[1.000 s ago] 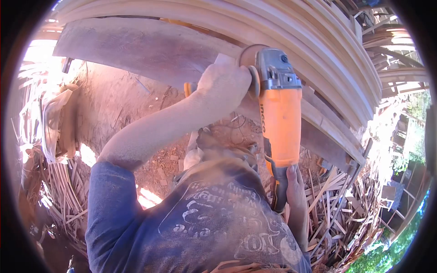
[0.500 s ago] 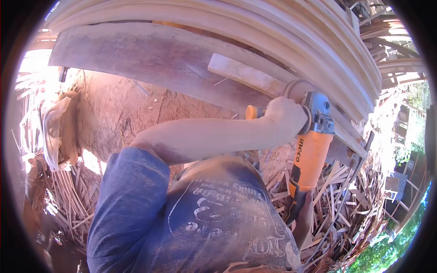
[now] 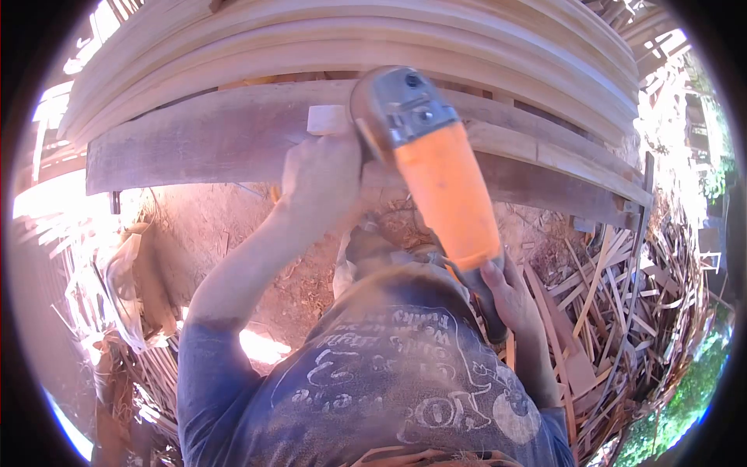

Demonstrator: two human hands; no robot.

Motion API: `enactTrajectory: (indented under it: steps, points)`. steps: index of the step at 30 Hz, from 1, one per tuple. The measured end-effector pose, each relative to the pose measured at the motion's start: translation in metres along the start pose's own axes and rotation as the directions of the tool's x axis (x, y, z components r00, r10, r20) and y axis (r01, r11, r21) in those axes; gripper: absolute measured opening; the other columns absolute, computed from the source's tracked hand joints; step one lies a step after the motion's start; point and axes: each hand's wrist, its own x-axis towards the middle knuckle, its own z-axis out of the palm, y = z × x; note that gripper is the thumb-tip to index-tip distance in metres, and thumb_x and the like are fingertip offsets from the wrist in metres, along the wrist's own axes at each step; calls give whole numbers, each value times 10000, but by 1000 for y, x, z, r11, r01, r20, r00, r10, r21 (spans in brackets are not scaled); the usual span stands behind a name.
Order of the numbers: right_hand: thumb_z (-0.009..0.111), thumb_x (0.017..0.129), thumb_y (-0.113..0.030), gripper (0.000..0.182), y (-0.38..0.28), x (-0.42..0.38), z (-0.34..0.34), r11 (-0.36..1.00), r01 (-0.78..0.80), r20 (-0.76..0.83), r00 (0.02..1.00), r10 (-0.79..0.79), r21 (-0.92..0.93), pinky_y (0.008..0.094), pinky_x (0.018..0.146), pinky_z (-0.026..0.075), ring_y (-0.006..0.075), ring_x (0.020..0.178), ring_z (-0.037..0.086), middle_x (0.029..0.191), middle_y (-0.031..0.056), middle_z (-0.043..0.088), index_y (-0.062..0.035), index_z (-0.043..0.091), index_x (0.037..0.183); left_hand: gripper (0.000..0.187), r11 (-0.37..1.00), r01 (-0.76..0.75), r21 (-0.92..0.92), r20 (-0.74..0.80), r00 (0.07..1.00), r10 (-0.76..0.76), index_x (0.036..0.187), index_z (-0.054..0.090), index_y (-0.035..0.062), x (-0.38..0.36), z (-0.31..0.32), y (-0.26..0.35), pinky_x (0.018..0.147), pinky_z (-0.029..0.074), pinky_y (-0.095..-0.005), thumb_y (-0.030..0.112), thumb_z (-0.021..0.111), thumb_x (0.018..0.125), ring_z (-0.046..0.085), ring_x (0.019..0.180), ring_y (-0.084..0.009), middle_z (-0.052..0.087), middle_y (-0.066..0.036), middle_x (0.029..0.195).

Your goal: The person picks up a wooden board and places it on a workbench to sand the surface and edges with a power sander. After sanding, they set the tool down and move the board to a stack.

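An orange angle grinder (image 3: 447, 194) with a grey metal head lies across the middle of the head view, somewhat blurred. My left hand (image 3: 323, 171) is closed around its side handle near the head; a bit of the handle's yellow end peeks out beside the wrist. My right hand (image 3: 510, 296) wraps the dark rear grip, its thumb on top. Under the grinder head runs a narrow pale wooden strip (image 3: 325, 120), its left end just beyond my left knuckles. It rests on a wide dark plank (image 3: 187, 144). The disc's contact with the strip is hidden.
Long pale boards (image 3: 311, 58) are stacked behind the plank. Wood offcuts (image 3: 615, 303) pile up at the right, and more slats lie at the lower left. A crumpled plastic bag (image 3: 128, 300) is at the left. Reddish dirt ground (image 3: 210, 226) shows below the plank.
Both hands have carried the grinder leftward along the strip, from near its right part to its left end. The view has also shifted, and my right hand shows more fully.
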Motion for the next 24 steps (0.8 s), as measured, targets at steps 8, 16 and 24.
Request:
enactTrajectory:
  steps: [8, 16, 24]
  points:
    - [615, 910, -530, 830, -17, 26, -16, 981, -77, 228, 967, 117, -178, 372, 947, 480, 324, 1078, 648, 1140, 238, 664, 21, 372, 1481, 151, 977, 106, -183, -35, 993, -114, 904, 693, 48, -42, 4, -15, 641, 543, -469, 156, 724, 804, 687, 743, -382, 693, -176, 776]
    - [568, 972, -469, 686, 73, -86, -101, 956, -246, -151, 951, 270, 163, 341, 968, 460, 201, 1120, 589, 1256, 131, 618, 9, 433, 1444, 210, 945, -306, -115, 355, 876, 327, 945, 652, 18, 20, 34, 138, 677, 592, -409, 181, 675, 816, 735, 785, -309, 717, -121, 826]
    - [463, 1024, -533, 579, 93, -107, -116, 743, -225, -355, 767, 534, 630, 277, 566, 533, 149, 716, 647, 1040, 117, 637, -33, 510, 1313, 145, 773, -625, -110, 22, 776, 630, 904, 670, 62, 97, 71, 249, 622, 559, -363, 133, 683, 778, 736, 761, -272, 733, -87, 811]
